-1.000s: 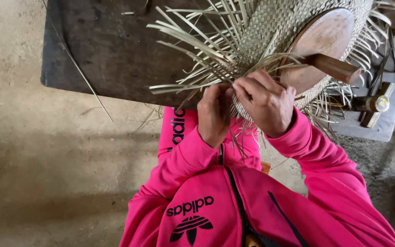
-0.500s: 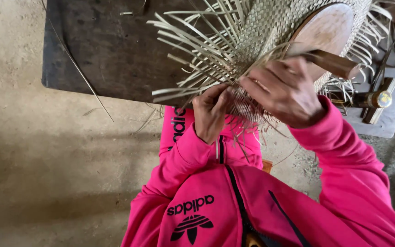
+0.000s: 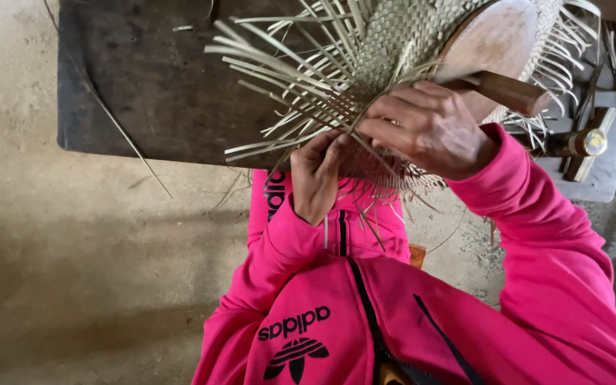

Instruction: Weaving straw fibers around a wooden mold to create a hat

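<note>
Two hands at the desk's near edge: left hand pinches straw strands, right hand clasps the half-woven hat; crown plaited, brim strands loose.

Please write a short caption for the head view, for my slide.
Both hands, left hand and right hand, plait pale straw strips of a woven hat over a wooden form.

Dark wooden bench, woven straw piece resting on it w/ loose strands, stray straw bits, concrete floor below
</note>
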